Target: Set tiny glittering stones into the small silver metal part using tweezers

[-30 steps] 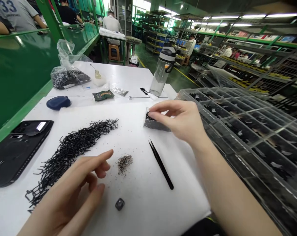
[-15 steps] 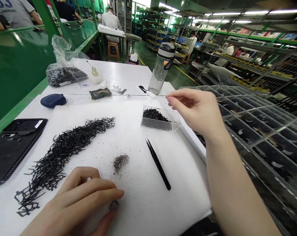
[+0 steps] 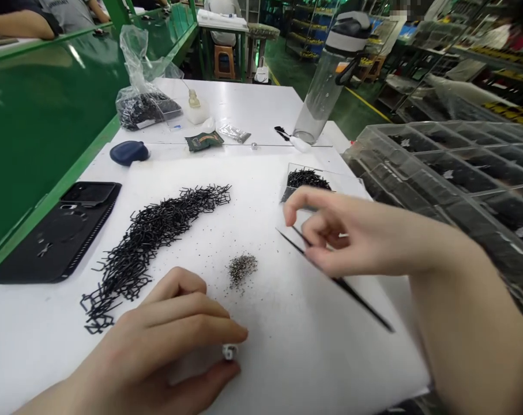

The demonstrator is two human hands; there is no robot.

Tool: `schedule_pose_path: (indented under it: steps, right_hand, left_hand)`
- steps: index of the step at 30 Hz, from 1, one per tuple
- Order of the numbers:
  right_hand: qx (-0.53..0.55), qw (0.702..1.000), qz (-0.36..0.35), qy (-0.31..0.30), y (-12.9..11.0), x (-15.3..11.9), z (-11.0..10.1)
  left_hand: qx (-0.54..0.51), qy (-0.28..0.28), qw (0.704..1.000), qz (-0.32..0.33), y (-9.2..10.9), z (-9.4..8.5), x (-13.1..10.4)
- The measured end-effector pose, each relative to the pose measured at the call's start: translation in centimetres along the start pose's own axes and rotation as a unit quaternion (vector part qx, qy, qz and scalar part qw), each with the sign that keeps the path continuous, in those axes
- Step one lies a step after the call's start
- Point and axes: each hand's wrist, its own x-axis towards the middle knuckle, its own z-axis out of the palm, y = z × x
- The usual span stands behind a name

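My left hand (image 3: 179, 340) rests low on the white sheet, thumb and fingertips pinched around a small shiny silvery piece (image 3: 230, 352). My right hand (image 3: 343, 230) has its thumb and fingers closed on black tweezers (image 3: 360, 297), whose two tips spread apart and point left. Between the hands lies a little heap of tiny dark grains (image 3: 243, 270), some scattered around it. A long pile of short bent black pieces (image 3: 157, 230) stretches across the left of the sheet. Behind my right hand, a clear tray (image 3: 289, 193) of small black pieces is partly hidden.
A black phone case (image 3: 32, 248) and a blue oval case (image 3: 129, 153) lie at left. Farther back are a plastic bag of black pieces (image 3: 146, 109), a small bottle (image 3: 194, 99) and a tall water bottle (image 3: 319, 92). Compartmented clear trays (image 3: 399, 153) border the table's right side.
My right hand has come down from beside the clear tray and picked up the tweezers, which have turned. My left hand keeps its pinch. The whole view has shifted.
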Motion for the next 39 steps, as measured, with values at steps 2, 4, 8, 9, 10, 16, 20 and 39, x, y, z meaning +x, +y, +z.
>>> schedule_pose_path:
  steps: [2, 4, 8, 9, 10, 16, 20, 39]
  right_hand:
    - [0.114, 0.990, -0.057, 0.055, 0.1, 0.3, -0.2]
    - [0.206, 0.967, -0.090, 0.119, 0.3, 0.9, -0.3]
    - [0.296, 0.950, -0.068, 0.074, 1.0, 2.7, 0.3]
    - [0.303, 0.950, -0.057, 0.043, 1.2, 2.9, 0.5]
    - [0.308, 0.950, -0.052, 0.013, 1.4, 3.1, 0.7]
    - [0.286, 0.955, -0.042, -0.066, 1.7, 2.4, 1.8]
    - [0.202, 0.976, -0.065, -0.054, 1.5, 2.2, 2.3]
    - [0.139, 0.986, -0.081, 0.043, 1.9, 2.8, 2.4]
  left_hand:
    - [-0.010, 0.005, 1.000, -0.019, 0.0, 0.0, 0.0]
    - [-0.007, 0.018, 0.999, -0.034, -0.1, 0.2, 0.0]
    - [0.007, 0.030, 0.998, -0.052, 0.0, 0.5, 0.0]
    - [0.008, 0.031, 0.998, -0.054, 0.0, 0.5, 0.0]
    - [0.009, 0.029, 0.998, -0.055, 0.1, 0.5, 0.1]
    - [0.034, 0.034, 0.996, -0.069, 0.9, 0.1, 0.1]
    - [0.028, 0.050, 0.996, -0.071, 1.0, 0.3, 0.2]
    - [0.065, 0.056, 0.995, -0.056, 0.6, 0.7, 0.4]
